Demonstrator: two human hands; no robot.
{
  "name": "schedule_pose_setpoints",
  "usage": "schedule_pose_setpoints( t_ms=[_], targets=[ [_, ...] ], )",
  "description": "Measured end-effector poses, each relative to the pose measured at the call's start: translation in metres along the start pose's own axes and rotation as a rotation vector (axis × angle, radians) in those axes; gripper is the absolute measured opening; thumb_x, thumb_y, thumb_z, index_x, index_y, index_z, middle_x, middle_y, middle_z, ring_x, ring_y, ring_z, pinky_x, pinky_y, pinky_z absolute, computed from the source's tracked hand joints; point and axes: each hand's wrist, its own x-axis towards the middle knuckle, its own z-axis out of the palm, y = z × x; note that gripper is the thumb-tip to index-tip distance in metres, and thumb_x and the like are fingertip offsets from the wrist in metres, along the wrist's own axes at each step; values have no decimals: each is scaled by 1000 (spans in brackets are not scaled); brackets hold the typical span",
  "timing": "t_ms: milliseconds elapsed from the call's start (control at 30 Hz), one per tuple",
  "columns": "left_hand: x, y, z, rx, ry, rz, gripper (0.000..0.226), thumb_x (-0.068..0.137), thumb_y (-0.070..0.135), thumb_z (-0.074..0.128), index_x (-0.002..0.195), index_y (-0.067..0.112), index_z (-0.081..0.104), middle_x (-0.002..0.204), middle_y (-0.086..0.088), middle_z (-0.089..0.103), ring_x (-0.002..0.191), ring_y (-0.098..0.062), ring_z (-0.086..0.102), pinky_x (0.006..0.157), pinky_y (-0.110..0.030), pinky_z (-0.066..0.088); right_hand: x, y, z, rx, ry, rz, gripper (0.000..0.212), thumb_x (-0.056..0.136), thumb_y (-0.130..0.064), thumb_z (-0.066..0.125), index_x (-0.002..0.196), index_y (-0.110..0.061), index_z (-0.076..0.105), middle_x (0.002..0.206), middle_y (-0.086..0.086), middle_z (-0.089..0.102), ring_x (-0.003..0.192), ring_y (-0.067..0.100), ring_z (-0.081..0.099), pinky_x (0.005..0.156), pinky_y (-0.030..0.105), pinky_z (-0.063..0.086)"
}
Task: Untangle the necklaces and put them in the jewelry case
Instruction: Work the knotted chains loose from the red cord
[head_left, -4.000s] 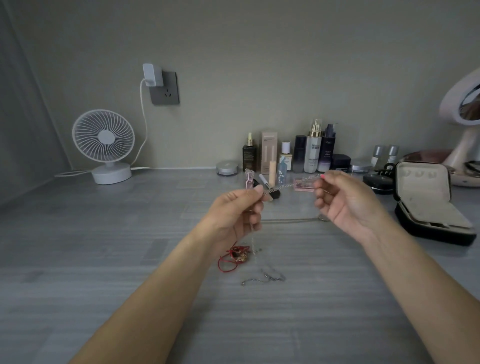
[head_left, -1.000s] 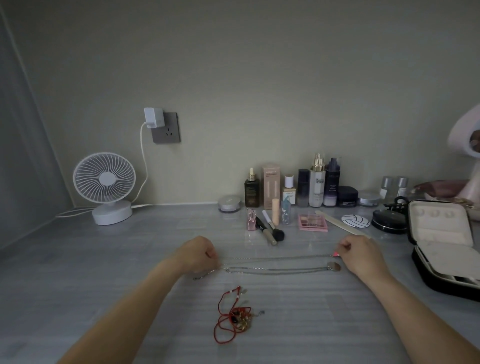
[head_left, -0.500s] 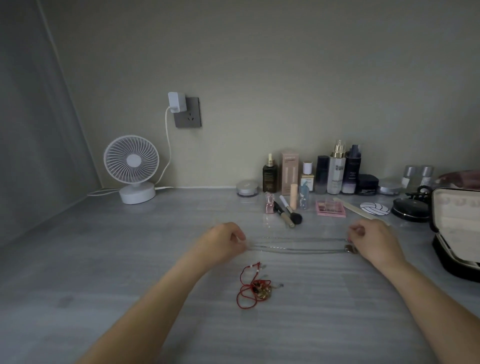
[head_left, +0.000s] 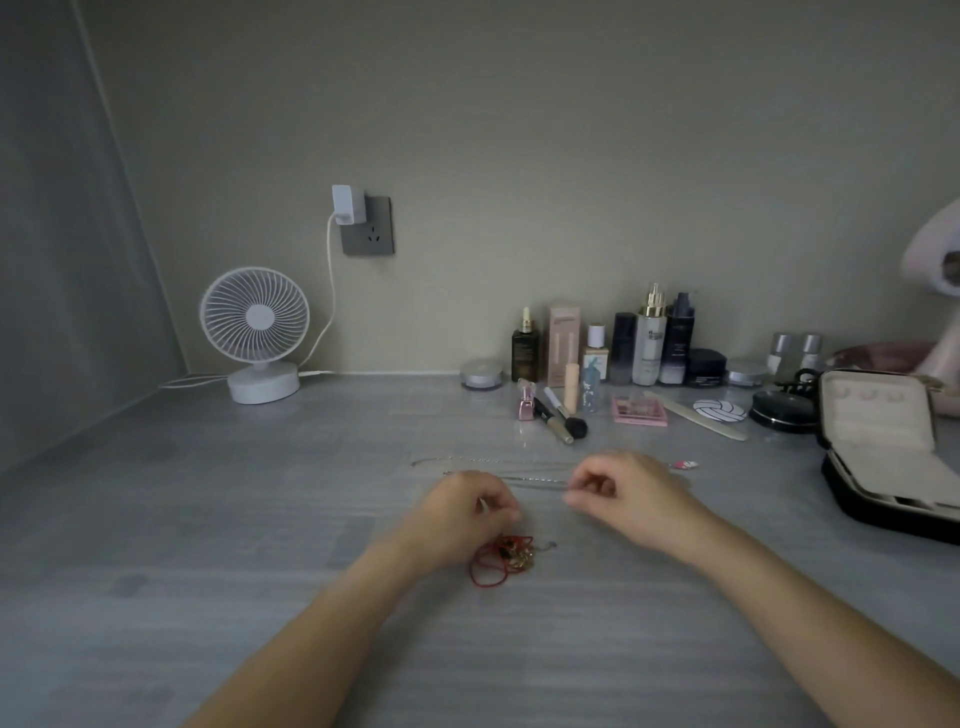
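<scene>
No legible text anywhere, dark print on the white pump bottle (head_left: 650, 345) too small and blurred to make out, faint lettering on the pink carton (head_left: 564, 338) unreadable, label on the dark dropper bottle (head_left: 524, 356) likewise illegible

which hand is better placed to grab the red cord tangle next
Left. The left hand sits just behind the red cord tangle; the right hand is farther right, pinching the thin silver chain.
</scene>
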Motion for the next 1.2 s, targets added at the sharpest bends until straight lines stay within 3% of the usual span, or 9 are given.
schedule_pose_setpoints(
  t_ms=[200,333,533,633,767,867,933,1100,1200],
  targets=[
    [-2,-4,1,118,13,53,14,86,22,60,93,13,69,89,1,63,79,-8,52,71,-19,40,-20,-19,19,40,-145,-189,17,78,-38,69,93,-31,67,89,-13,55,81,5,55,79,25,47],
    [-1,-8,-4,200,59,39,15,87,24,57,94,18,69,99,-1,65,94,-15,56,81,-23,41,-23,-20,34,-110,-104,-266,26,86,-38,58,112,-37,60,96,-21,45,87,-2,49,78,21,42],
    [-8,0,-2,130,31,78,15,85,22,61,96,18,70,95,4,65,86,-6,52,81,-21,41,-18,-17,36,-39,26,-189,11,84,-25,58,88,-26,68,79,-16,53,71,2,51,72,27,47],
    [-10,1,-2,94,-9,75,14,84,26,63,94,22,71,92,8,65,89,-8,57,85,-26,46,-17,-13,35,-10,40,-111,10,83,-24,59,86,-25,68,78,-14,57,69,0,53,67,14,43],
    [-13,8,2,26,-36,77,14,81,30,68,89,20,73,85,3,67,71,0,55,68,-16,45,-15,-11,35,-5,49,-64,12,83,-23,60,89,-23,70,79,-14,61,67,-3,51,63,6,36],
    [-15,13,7,43,-12,90,17,75,34,73,86,21,71,68,17,53,63,8,50,58,-7,36,-15,-11,36,-14,42,-60,12,84,-22,60,89,-22,70,80,-13,59,66,-4,49,61,4,34],
    [-15,14,10,87,9,98,16,76,29,71,89,20,71,67,17,47,65,1,49,58,-7,34,-16,-11,36,-34,19,-72,13,84,-21,59,91,-21,70,82,-10,59,68,-2,48,62,5,34],
    [-14,13,11,119,25,89,12,83,22,62,89,15,69,76,8,52,68,-6,46,61,-16,36,-18,-14,32,-19,10,-104,18,80,-16,58,93,-24,68,87,-9,59,73,3,52,73,20,45],
    [-13,13,12,105,29,60,9,84,20,59,86,17,67,79,8,56,63,-2,46,57,-8,35,-20,-15,33,-61,-29,-119,12,78,-26,64,90,-26,65,85,-10,53,72,1,49,74,27,47]
  ],
)
